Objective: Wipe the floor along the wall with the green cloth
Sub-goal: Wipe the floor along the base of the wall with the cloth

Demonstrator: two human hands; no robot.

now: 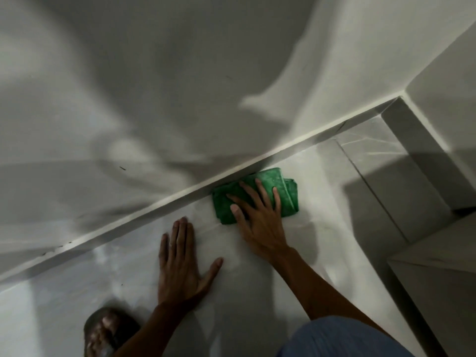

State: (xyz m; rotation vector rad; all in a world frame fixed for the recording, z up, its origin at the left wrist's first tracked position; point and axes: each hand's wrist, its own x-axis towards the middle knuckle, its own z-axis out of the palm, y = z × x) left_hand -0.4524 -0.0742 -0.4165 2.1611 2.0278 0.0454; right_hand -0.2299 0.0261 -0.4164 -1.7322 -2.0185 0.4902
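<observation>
A folded green cloth (pixel 273 188) lies on the pale tiled floor (pixel 322 191), its far edge against the white skirting (pixel 159 204) at the foot of the wall (pixel 154 86). My right hand (pixel 257 217) presses flat on the cloth, fingers spread over its near half. My left hand (pixel 184 264) rests palm down on the bare floor to the left of the cloth, fingers apart and holding nothing.
A wall corner and a grey step or ledge (pixel 422 161) stand to the right. A low white block (pixel 438 279) sits at the right edge. My foot in a dark sandal (pixel 108 331) is at bottom left, my knee in blue fabric (pixel 342 338) at bottom right.
</observation>
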